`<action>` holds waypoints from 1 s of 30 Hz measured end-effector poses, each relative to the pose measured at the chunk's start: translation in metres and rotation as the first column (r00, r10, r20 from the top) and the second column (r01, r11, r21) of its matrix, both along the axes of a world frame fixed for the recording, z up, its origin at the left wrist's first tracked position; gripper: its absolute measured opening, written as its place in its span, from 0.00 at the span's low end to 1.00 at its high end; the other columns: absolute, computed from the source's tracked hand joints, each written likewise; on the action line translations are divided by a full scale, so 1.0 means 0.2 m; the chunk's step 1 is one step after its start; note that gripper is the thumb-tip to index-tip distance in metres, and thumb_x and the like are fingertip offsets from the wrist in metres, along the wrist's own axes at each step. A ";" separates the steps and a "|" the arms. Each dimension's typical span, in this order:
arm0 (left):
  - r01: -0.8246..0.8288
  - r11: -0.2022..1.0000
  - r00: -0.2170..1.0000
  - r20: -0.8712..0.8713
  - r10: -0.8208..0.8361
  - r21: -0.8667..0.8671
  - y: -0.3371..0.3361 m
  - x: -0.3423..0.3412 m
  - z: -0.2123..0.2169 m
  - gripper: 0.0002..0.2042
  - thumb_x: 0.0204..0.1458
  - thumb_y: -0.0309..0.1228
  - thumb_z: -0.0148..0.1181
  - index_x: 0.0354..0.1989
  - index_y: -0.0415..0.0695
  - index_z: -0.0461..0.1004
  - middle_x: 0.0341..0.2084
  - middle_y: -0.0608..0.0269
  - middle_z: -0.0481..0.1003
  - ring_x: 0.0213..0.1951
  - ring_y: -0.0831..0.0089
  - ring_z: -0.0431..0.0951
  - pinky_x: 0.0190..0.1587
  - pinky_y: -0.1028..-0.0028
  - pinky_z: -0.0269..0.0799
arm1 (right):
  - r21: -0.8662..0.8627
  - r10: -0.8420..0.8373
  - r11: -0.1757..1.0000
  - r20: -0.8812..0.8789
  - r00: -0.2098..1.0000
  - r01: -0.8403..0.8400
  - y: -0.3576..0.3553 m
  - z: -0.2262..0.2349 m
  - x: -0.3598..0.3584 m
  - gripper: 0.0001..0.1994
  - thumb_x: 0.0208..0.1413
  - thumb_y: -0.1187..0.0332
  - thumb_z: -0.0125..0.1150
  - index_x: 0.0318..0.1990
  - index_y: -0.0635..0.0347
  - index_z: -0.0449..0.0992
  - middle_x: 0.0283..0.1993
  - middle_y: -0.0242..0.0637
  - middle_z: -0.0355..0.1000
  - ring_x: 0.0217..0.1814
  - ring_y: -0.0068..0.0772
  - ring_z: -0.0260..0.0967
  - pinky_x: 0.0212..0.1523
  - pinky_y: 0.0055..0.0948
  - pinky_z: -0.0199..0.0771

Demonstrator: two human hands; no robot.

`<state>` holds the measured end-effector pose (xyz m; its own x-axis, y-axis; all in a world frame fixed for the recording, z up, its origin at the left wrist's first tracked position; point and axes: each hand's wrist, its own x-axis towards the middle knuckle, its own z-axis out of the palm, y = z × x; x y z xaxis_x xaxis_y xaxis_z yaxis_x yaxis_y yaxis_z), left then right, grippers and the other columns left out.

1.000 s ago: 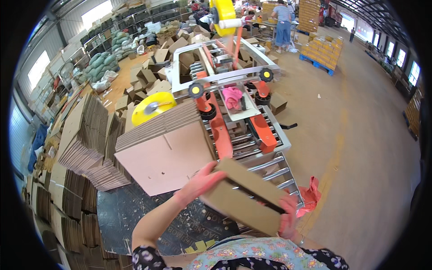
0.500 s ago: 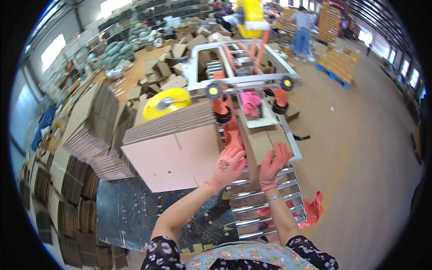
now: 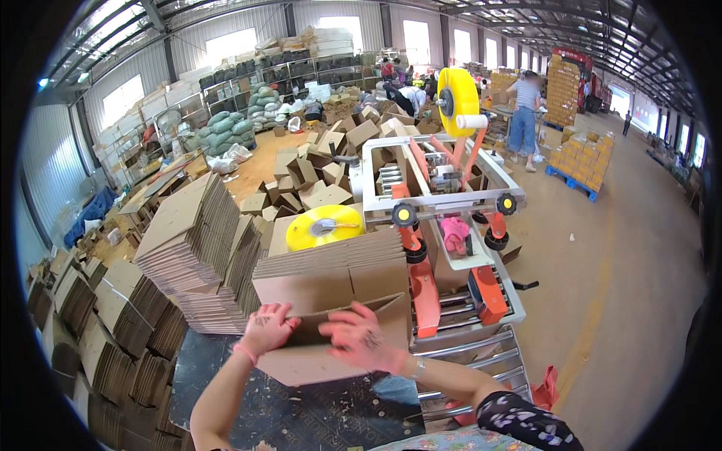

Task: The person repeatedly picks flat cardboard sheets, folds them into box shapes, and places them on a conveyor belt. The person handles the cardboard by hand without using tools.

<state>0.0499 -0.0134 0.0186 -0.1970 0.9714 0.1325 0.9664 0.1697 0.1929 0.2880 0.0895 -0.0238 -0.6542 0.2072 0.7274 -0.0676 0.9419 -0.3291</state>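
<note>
A partly unfolded cardboard box (image 3: 320,367) stands upright in front of me with its top side open. My left hand (image 3: 267,331), in a pink glove, holds the box at its left upper edge, fingers bent over the rim. Above the box opening, my right hand (image 3: 365,342), also pink-gloved, has its fingers apart; whether they touch the cardboard I cannot tell. Directly behind the box stands a row of flattened cartons (image 3: 331,267). A large roll of yellow tape (image 3: 320,228) lies just beyond that row.
A carton-sealing machine (image 3: 444,199) with another yellow tape roll (image 3: 459,101) on top stands right of the box. Its metal roller conveyor (image 3: 481,364) runs toward me. Stacked flat cartons (image 3: 188,248) rise at left. Loaded blue pallet (image 3: 571,183) and a person (image 3: 525,113) are farther right.
Both hands have moved left from the carton on the rollers to a different box over the dark table. That carton is now farther into the machine. The view has tilted up.
</note>
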 end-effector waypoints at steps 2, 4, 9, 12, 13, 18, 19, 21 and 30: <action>-0.267 0.944 0.954 -0.190 0.231 -0.192 0.00 -0.04 0.10 0.31 0.54 0.61 0.51 0.51 0.44 0.72 0.51 0.54 0.73 0.54 0.54 0.72 0.54 0.51 0.63 | -0.106 0.254 0.963 0.064 0.965 -0.247 -0.08 0.11 0.27 0.09 0.47 0.65 0.64 0.36 0.54 0.76 0.44 0.32 0.76 0.53 0.37 0.71 0.62 0.48 0.62; -0.213 0.976 0.963 -0.175 0.204 -0.033 -0.11 0.02 0.14 0.25 0.52 0.58 0.56 0.38 0.45 0.78 0.30 0.58 0.77 0.34 0.59 0.78 0.38 0.60 0.72 | -0.191 0.483 0.867 0.099 0.870 -0.459 -0.11 0.25 0.62 0.08 0.49 0.66 0.63 0.35 0.56 0.76 0.40 0.33 0.75 0.46 0.39 0.73 0.54 0.41 0.68; 0.285 0.953 0.945 -0.198 -0.261 0.100 -0.44 0.69 -0.11 0.17 0.53 0.47 0.58 0.19 0.50 0.73 0.14 0.66 0.72 0.18 0.63 0.76 0.22 0.64 0.69 | -0.689 0.878 0.424 0.154 0.453 -0.587 -0.22 0.31 0.83 0.13 0.60 0.66 0.58 0.24 0.62 0.72 0.34 0.36 0.75 0.39 0.41 0.73 0.41 0.37 0.71; 0.560 0.823 0.782 -0.265 -0.564 -0.097 -0.33 0.81 -0.23 0.16 0.55 0.45 0.57 0.22 0.48 0.70 0.18 0.64 0.73 0.23 0.63 0.75 0.25 0.65 0.66 | -0.837 0.808 0.528 0.442 0.390 -0.143 -0.31 0.01 0.66 0.12 0.62 0.61 0.55 0.33 0.62 0.74 0.28 0.42 0.71 0.31 0.37 0.67 0.36 0.35 0.69; 0.583 0.810 0.786 -0.209 -0.582 -0.062 -0.31 0.80 -0.18 0.15 0.55 0.44 0.57 0.23 0.47 0.71 0.20 0.63 0.73 0.25 0.63 0.75 0.27 0.66 0.66 | -0.803 0.749 0.590 0.502 0.433 -0.089 -0.33 -0.02 0.63 0.12 0.63 0.61 0.55 0.35 0.61 0.75 0.31 0.41 0.73 0.33 0.38 0.68 0.38 0.34 0.69; 0.729 0.680 0.627 0.480 -0.613 -0.084 -0.69 0.71 0.03 0.22 0.55 0.48 0.57 0.50 0.44 0.73 0.49 0.48 0.71 0.56 0.56 0.71 0.57 0.61 0.68 | -0.209 0.345 0.930 0.210 0.915 -0.303 -0.46 -0.06 0.67 0.15 0.59 0.63 0.57 0.51 0.58 0.75 0.51 0.40 0.73 0.56 0.42 0.70 0.60 0.40 0.68; 0.832 0.550 0.551 0.200 -0.810 -0.068 -0.65 0.77 0.01 0.26 0.54 0.49 0.58 0.55 0.44 0.71 0.54 0.46 0.69 0.59 0.54 0.69 0.60 0.60 0.66 | -0.013 0.154 0.988 0.145 0.977 -0.153 -0.46 0.00 0.71 0.15 0.57 0.64 0.59 0.50 0.56 0.75 0.51 0.40 0.74 0.57 0.42 0.70 0.61 0.43 0.67; 0.707 0.707 0.705 -0.066 -0.706 -0.008 -0.53 0.77 0.08 0.26 0.52 0.49 0.57 0.55 0.45 0.71 0.56 0.50 0.66 0.59 0.46 0.64 0.60 0.50 0.59 | 0.159 -0.219 0.966 0.085 0.972 0.204 -0.41 0.12 0.77 0.16 0.50 0.63 0.64 0.47 0.55 0.76 0.51 0.39 0.74 0.56 0.44 0.69 0.58 0.49 0.65; 0.162 0.982 0.738 0.672 -0.058 -0.093 -0.04 0.85 -0.28 0.26 0.61 0.38 0.50 0.65 0.37 0.58 0.53 0.41 0.69 0.57 0.48 0.68 0.61 0.61 0.63 | -0.263 -0.394 0.864 0.179 0.901 0.430 -0.69 -0.28 1.43 0.18 0.54 0.64 0.60 0.52 0.61 0.75 0.58 0.43 0.70 0.63 0.52 0.63 0.68 0.55 0.51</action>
<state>0.2190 -0.0210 -0.0366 -0.0751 0.9892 -0.1258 0.6142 0.1452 0.7757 0.5739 -0.0476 -0.0806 -0.5378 0.6654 0.5177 0.3608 0.7367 -0.5719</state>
